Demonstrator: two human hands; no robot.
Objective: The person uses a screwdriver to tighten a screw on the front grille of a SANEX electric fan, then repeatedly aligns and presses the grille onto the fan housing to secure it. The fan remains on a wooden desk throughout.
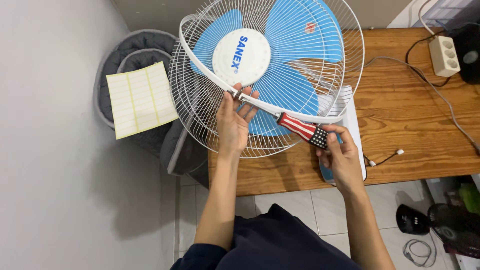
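Right hand [339,152] grips screwdriver [300,129]; left hand [234,120] steadies fan grille [200,95].

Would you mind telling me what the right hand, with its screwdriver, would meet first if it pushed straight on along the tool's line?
The right hand holds a screwdriver pointing up-left. It would likely first meet the clasp on the fan's white rim band, where the left hand's fingers rest, though depth is unclear.
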